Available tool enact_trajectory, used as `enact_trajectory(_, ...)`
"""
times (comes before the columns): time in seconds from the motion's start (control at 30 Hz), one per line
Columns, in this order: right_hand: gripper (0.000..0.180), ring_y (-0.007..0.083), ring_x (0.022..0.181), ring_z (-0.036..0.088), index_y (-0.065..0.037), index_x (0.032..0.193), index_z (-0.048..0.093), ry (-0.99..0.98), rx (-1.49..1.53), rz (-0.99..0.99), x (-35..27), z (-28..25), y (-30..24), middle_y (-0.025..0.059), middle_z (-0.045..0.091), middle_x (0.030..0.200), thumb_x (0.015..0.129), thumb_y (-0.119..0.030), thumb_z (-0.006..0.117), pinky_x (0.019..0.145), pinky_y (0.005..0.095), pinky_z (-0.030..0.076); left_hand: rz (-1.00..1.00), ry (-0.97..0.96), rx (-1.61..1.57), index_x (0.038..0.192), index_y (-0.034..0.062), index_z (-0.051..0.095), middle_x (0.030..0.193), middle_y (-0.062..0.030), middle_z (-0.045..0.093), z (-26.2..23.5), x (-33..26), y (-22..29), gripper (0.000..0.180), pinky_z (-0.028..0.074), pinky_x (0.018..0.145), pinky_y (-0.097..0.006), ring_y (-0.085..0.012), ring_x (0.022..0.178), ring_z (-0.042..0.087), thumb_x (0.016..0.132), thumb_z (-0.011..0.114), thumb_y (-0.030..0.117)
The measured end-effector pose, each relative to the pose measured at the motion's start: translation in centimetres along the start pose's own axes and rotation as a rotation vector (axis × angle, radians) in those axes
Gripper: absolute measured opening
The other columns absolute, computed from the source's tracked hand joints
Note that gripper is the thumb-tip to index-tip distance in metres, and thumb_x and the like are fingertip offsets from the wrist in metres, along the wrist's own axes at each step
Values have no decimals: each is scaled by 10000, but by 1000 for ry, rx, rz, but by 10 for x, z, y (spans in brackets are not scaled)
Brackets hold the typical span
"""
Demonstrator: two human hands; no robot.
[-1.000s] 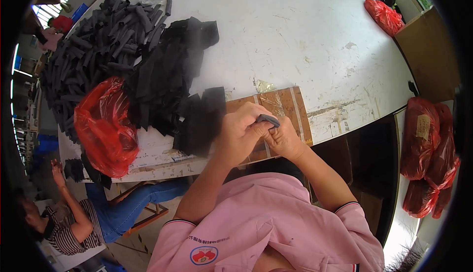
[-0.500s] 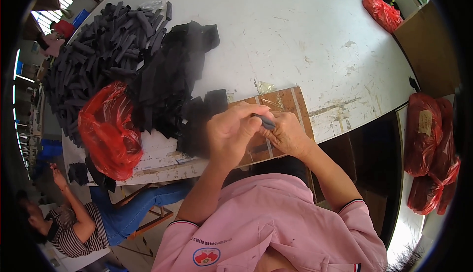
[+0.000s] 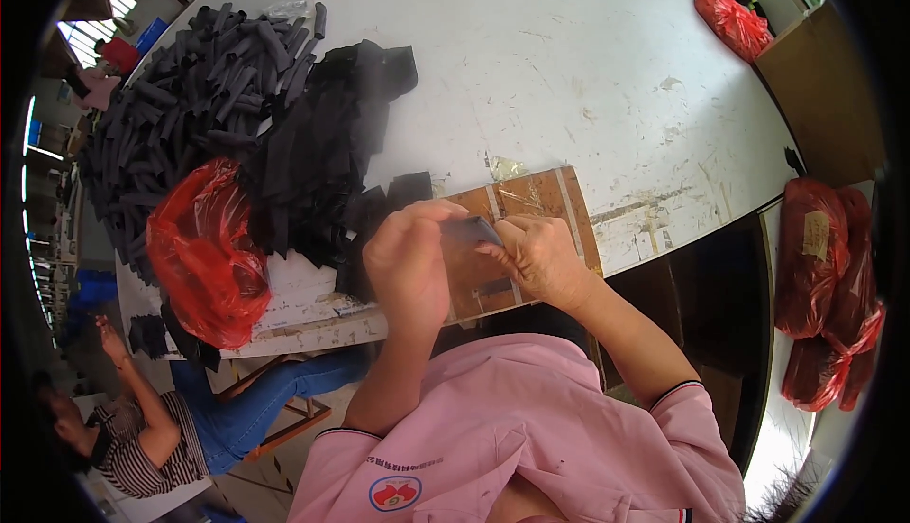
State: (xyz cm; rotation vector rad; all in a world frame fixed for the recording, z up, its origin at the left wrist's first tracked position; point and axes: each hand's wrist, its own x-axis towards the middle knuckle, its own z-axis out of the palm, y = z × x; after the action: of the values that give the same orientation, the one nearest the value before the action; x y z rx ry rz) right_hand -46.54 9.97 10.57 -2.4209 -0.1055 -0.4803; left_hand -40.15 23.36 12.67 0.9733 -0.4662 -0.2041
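Observation:
Between my hands, above a brown wooden board [image 3: 536, 191], stretches a small dark grey fabric piece [image 3: 484, 231], partly rolled or folded. My right hand [image 3: 545, 256] is closed on its right end, thumb and fingers pressed together. My left hand [image 3: 409, 262] is curled at the other end with the fabric running into its fingers, slightly blurred. Beyond my left hand lies a stack of flat black fabric pieces [image 3: 322, 134]. Farther left, a large heap of dark grey rolled fabric tubes [image 3: 180, 115] spreads over the white table [image 3: 569, 68].
A red plastic bag [image 3: 209, 257] lies at the table's left front edge. Another red bag [image 3: 735, 25] sits at the far right, beside a brown carton [image 3: 815, 96]. More filled red bags [image 3: 810, 257] stand at right. At lower left sits another person [image 3: 152, 428] in a striped shirt.
My left hand has moved left, away from the right, drawing the fabric piece out longer between them. My right hand has barely shifted.

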Motion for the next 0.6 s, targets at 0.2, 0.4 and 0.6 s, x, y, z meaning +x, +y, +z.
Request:
enact_trajectory(0.2,293,257,522,525,-64,610,453,-13,-49,-32,-2,-5,-1,76,497,565,779,-275,565,432,349,401,40,9,112,860,-30,558,866,-130,587,-1,0,2,153,400,812,-316,-194,839,540,861,476,99)
enact_trajectory(0.4,297,241,443,468,-32,622,497,-25,298,-13,18,-34,-12,83,481,509,810,-255,551,422,316,377,-52,125,355,828,-27,580,780,-60,606,-19,11,-12,126,431,704,-241,-107,734,539,828,512,79)
enact_trajectory(0.6,437,69,418,413,-46,532,503,478,868,498,-24,-72,-8,38,512,491,872,-317,464,409,211,309,-135,93,1426,949,-28,515,909,-182,569,-69,24,-61,402,451,676,-394,-314,795,561,715,638,275)
